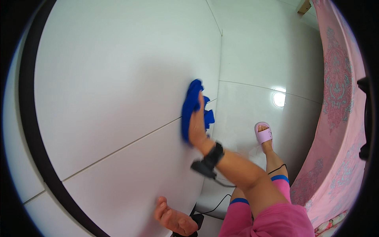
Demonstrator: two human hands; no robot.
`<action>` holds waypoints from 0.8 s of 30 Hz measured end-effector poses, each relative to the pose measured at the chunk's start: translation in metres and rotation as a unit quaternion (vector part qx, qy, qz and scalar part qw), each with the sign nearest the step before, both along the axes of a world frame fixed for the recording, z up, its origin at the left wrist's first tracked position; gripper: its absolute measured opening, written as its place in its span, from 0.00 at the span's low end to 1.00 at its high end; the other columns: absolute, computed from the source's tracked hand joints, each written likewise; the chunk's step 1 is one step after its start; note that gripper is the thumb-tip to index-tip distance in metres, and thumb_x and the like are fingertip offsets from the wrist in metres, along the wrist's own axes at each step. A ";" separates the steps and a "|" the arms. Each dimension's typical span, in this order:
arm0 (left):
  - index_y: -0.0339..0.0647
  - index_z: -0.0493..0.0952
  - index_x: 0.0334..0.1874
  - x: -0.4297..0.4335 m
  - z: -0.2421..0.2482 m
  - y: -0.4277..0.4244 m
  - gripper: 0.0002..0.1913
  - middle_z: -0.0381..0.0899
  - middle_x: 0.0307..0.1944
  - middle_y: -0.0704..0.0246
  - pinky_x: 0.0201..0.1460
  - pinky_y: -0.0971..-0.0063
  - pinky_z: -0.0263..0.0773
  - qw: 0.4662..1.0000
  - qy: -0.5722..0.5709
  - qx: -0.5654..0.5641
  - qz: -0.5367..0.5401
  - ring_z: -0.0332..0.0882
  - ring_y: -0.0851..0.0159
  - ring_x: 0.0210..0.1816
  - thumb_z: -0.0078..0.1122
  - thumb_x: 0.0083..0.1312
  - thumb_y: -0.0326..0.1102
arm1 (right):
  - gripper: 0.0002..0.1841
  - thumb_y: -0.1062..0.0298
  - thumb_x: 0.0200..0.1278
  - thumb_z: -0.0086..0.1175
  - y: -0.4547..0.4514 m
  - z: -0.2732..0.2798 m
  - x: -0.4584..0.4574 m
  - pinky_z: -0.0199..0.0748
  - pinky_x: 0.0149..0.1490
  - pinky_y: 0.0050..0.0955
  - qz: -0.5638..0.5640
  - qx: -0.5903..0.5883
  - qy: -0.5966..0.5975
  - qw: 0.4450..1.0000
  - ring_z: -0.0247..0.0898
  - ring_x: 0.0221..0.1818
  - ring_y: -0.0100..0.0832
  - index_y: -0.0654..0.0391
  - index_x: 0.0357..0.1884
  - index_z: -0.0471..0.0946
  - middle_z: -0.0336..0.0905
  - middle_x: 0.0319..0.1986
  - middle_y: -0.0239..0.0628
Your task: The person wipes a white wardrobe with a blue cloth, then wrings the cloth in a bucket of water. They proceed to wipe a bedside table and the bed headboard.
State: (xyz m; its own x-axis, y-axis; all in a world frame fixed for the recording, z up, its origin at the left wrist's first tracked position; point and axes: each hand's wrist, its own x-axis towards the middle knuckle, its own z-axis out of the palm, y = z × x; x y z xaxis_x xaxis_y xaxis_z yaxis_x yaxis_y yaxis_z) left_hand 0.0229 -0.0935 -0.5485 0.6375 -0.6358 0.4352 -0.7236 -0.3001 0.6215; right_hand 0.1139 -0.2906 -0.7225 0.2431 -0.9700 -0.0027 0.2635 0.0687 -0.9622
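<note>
My right hand (197, 126) presses a blue cloth (189, 112) flat against a white panel surface (112, 89), near the seam between two panels. The thumb side faces me, and folds of the cloth stick out past the hand towards the floor. Most of the fingers are hidden behind the cloth. A black strap with a small device (208, 161) is around the right wrist. Lower down, my left hand (174, 219) is beside the panel with its fingers loosely bent and nothing in it. Whether its fingertips touch the panel cannot be told.
A dark frame strip (28, 74) borders the white panels. Glossy pale floor tiles (248, 62) lie to the right, where one foot in a pink slipper (263, 134) stands. A patterned pink bedcover (334, 97) hangs along the far right. Black cables (220, 204) run near my legs.
</note>
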 end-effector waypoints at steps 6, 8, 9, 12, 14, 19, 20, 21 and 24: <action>0.37 0.67 0.46 -0.009 0.044 0.051 0.16 0.65 0.54 0.57 0.65 0.54 0.60 0.993 0.045 0.110 -0.003 0.68 0.51 0.57 0.43 0.72 0.45 | 0.45 0.50 0.39 0.65 0.067 0.205 -0.040 0.30 0.70 0.73 0.201 -0.409 -0.170 0.874 0.45 0.74 0.53 0.39 0.67 0.64 0.52 0.72 0.44; 0.36 0.66 0.47 -0.010 0.054 0.060 0.17 0.65 0.50 0.58 0.62 0.54 0.62 0.990 0.055 0.127 0.030 0.68 0.52 0.55 0.44 0.71 0.46 | 0.34 0.48 0.57 0.53 0.058 0.222 -0.038 0.33 0.72 0.69 0.350 -0.403 -0.271 0.801 0.48 0.74 0.49 0.37 0.69 0.63 0.54 0.72 0.37; 0.36 0.66 0.48 -0.008 0.055 0.060 0.17 0.65 0.50 0.58 0.62 0.54 0.62 0.992 0.043 0.116 0.011 0.68 0.51 0.55 0.44 0.71 0.45 | 0.31 0.48 0.61 0.50 0.049 0.214 -0.035 0.33 0.72 0.66 0.393 -0.440 -0.246 0.769 0.47 0.74 0.49 0.38 0.68 0.65 0.53 0.72 0.38; 0.36 0.64 0.51 -0.006 0.036 0.046 0.18 0.66 0.51 0.58 0.63 0.54 0.62 0.997 0.028 0.068 -0.013 0.67 0.51 0.56 0.42 0.70 0.44 | 0.29 0.52 0.60 0.49 0.018 0.132 -0.020 0.33 0.74 0.60 0.225 -0.402 -0.193 0.866 0.44 0.75 0.50 0.45 0.65 0.70 0.50 0.73 0.47; 0.37 0.65 0.51 -0.002 0.012 0.029 0.17 0.66 0.52 0.57 0.63 0.54 0.62 0.997 0.025 0.067 -0.030 0.67 0.51 0.57 0.42 0.70 0.44 | 0.29 0.67 0.56 0.46 0.003 0.058 -0.017 0.33 0.75 0.53 0.098 -0.235 -0.010 0.967 0.43 0.75 0.53 0.58 0.64 0.70 0.51 0.71 0.55; 0.37 0.66 0.50 0.002 -0.051 0.002 0.18 0.66 0.53 0.57 0.62 0.55 0.62 0.999 0.045 0.010 0.002 0.67 0.51 0.56 0.41 0.71 0.47 | 0.35 0.80 0.65 0.38 -0.053 -0.128 0.013 0.45 0.74 0.30 -0.004 0.040 0.162 0.986 0.48 0.74 0.40 0.59 0.75 0.46 0.54 0.70 0.47; 0.37 0.66 0.50 0.001 -0.062 0.001 0.18 0.66 0.53 0.57 0.61 0.55 0.62 0.999 0.048 0.018 0.015 0.68 0.51 0.56 0.41 0.71 0.47 | 0.33 0.77 0.68 0.38 -0.053 -0.164 0.007 0.44 0.74 0.27 0.036 0.151 0.133 0.979 0.48 0.73 0.39 0.60 0.75 0.45 0.52 0.71 0.46; 0.37 0.66 0.50 -0.001 -0.072 0.000 0.18 0.66 0.53 0.58 0.61 0.55 0.62 0.998 0.050 0.026 0.030 0.68 0.51 0.55 0.41 0.71 0.47 | 0.32 0.74 0.71 0.38 -0.053 -0.200 0.000 0.43 0.74 0.25 0.076 0.291 0.116 0.947 0.48 0.73 0.38 0.60 0.75 0.45 0.51 0.71 0.45; 0.38 0.65 0.49 -0.001 -0.091 0.000 0.18 0.66 0.53 0.57 0.61 0.54 0.62 0.996 0.072 0.050 0.021 0.68 0.51 0.54 0.40 0.71 0.47 | 0.33 0.73 0.70 0.39 -0.015 -0.276 -0.024 0.41 0.74 0.28 0.087 0.488 0.066 0.866 0.46 0.74 0.40 0.60 0.75 0.45 0.49 0.72 0.46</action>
State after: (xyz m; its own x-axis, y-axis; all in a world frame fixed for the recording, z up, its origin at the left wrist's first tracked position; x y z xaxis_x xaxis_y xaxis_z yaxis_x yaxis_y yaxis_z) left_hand 0.0223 -0.0932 -0.6391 0.7159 -0.6424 0.2735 -0.6147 -0.3942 0.6832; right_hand 0.0900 -0.3051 -0.9983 0.3205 -0.4381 -0.8398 0.0601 0.8942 -0.4436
